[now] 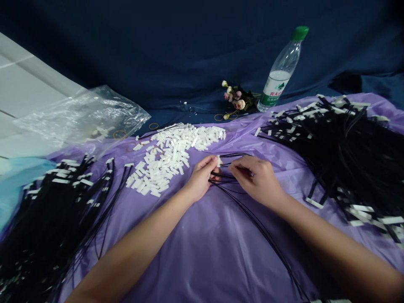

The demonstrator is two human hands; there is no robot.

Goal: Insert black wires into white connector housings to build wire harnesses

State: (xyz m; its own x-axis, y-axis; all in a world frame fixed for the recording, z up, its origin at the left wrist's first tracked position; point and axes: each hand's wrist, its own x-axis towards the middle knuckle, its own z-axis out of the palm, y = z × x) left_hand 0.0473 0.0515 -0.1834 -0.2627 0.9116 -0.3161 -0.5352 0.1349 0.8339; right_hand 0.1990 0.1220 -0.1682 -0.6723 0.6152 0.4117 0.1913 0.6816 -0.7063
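Between thumb and fingers, my left hand (pixel 202 176) grips a small white connector housing (pixel 218 160). Several thin black wires (pixel 232 155) run rightward from it. My right hand (pixel 257 176) is closed in a pinch on one of these black wires, close to the housing; its fingertips partly hide the wire's end. More black wires (pixel 261 231) pass from under my left hand down to the lower right. Just left of my hands lies a heap of loose white connector housings (pixel 170 155) on the purple sheet (pixel 195 244).
Bundles of black wires with white connectors lie at left (pixel 57 210) and right (pixel 356 143). A water bottle (pixel 279 78) with a green cap stands at the back beside artificial flowers (pixel 236 99). A clear plastic bag (pixel 91 113) and rubber bands (pixel 153 126) lie back left.
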